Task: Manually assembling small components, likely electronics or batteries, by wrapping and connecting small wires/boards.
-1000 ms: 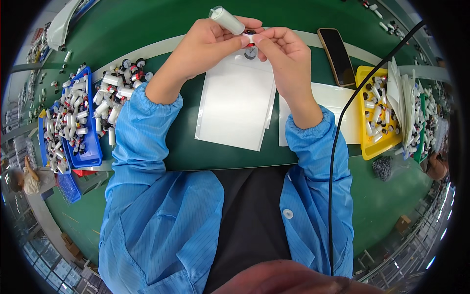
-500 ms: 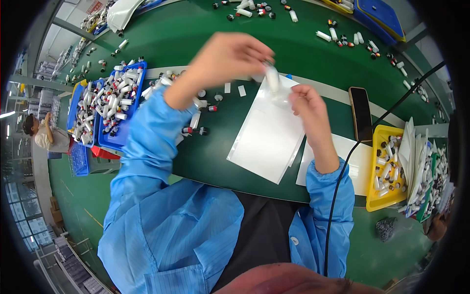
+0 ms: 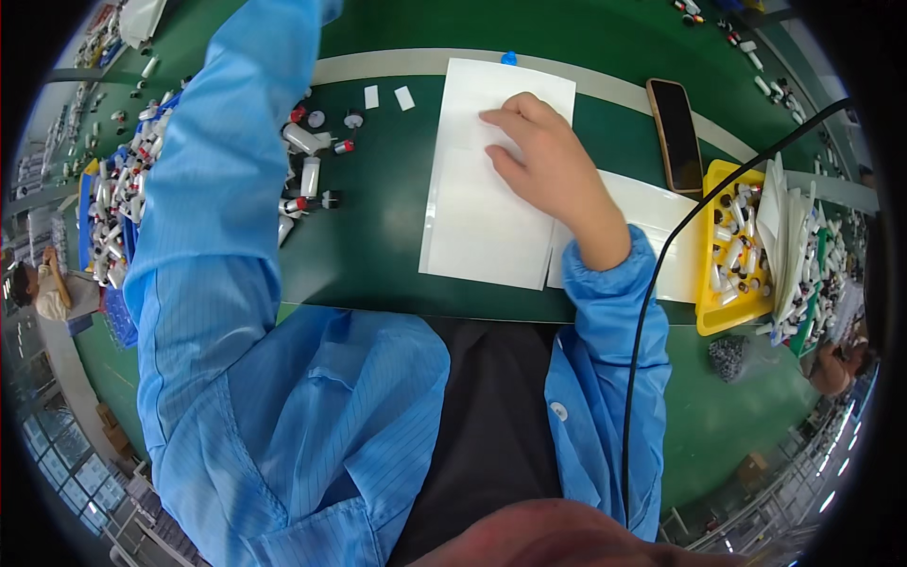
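Head view shows your right hand (image 3: 543, 165) lying flat, fingers spread, on the white sheet (image 3: 491, 189), pressing it down and gripping nothing. That sheet sits on the green table (image 3: 378, 236) just ahead of your chest, its far edge reaching the pale strip (image 3: 378, 66) that crosses the bench. Your left sleeve (image 3: 222, 180) runs up and out of the top of the frame, so your left hand is out of sight and its grip cannot be told.

Judging by its look, the sheet is thin, light and floppy, probably a glossy film that would slide easily on the mat and crease if pinched hard; a corner or the near edge looks the best place to lift it. A second white sheet (image 3: 652, 227) lies partly under it to the right.

Small white vials (image 3: 302, 170) are scattered left of the sheet, more fill a blue tray (image 3: 109, 203) and a yellow tray (image 3: 732, 250), and a dark phone (image 3: 673, 132) rests beyond your wrist
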### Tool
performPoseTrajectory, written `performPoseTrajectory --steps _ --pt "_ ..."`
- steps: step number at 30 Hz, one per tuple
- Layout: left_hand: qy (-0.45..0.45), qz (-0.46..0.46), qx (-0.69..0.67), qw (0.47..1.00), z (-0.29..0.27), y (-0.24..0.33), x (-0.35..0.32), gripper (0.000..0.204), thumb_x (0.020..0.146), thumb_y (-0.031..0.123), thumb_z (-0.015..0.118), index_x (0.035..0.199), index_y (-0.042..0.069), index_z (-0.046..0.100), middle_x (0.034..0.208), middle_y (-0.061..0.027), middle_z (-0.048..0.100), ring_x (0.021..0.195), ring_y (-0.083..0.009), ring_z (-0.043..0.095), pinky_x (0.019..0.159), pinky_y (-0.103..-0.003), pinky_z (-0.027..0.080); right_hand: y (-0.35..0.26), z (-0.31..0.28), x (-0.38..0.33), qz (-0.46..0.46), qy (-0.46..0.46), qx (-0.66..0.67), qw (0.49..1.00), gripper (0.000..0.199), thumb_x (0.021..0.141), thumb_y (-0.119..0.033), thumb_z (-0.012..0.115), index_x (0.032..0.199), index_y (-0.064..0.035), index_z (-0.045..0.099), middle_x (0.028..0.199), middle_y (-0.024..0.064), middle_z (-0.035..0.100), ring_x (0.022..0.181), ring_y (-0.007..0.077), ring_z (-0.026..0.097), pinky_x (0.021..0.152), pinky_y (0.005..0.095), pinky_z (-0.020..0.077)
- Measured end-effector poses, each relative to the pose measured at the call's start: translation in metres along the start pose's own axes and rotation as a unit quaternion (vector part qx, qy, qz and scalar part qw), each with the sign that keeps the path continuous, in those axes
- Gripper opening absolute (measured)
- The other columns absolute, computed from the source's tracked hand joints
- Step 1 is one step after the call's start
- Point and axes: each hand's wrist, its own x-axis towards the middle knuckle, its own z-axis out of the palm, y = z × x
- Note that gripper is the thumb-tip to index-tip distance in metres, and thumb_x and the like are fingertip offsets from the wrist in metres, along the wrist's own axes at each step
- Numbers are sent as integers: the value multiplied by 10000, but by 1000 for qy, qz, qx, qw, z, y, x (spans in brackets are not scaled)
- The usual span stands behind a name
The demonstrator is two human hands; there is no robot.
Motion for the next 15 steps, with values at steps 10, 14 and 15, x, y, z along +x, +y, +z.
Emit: performPoseTrajectory --steps 10,14,15 --pt "70 -213 -245 943 -51 38 23 220 883 177 644 1001 -9 642 967 -183 696 926 -330 669 803 -412 521 -30 12 4 98 -5 -33 995 150 821 -69 640 908 3 542 900 170 584 746 348 658 646 417 558" --pt "113 -292 -615 724 -112 63 15 165 938 210 639 997 55 640 883 -57 660 826 -206 640 694 -333 516 -31 16 1 84 -10 -77 993 121 809 -46 619 890 -9 537 853 155 592 721 318 667 613 390 556" --pt "121 -282 -714 629 -116 61 12 163 956 226 633 1004 70 637 867 -35 647 808 -189 630 680 -326 514 -31 17 0 78 -11 -96 992 116 806 -41 614 886 -13 535 838 150 594 713 309 670 603 383 555"
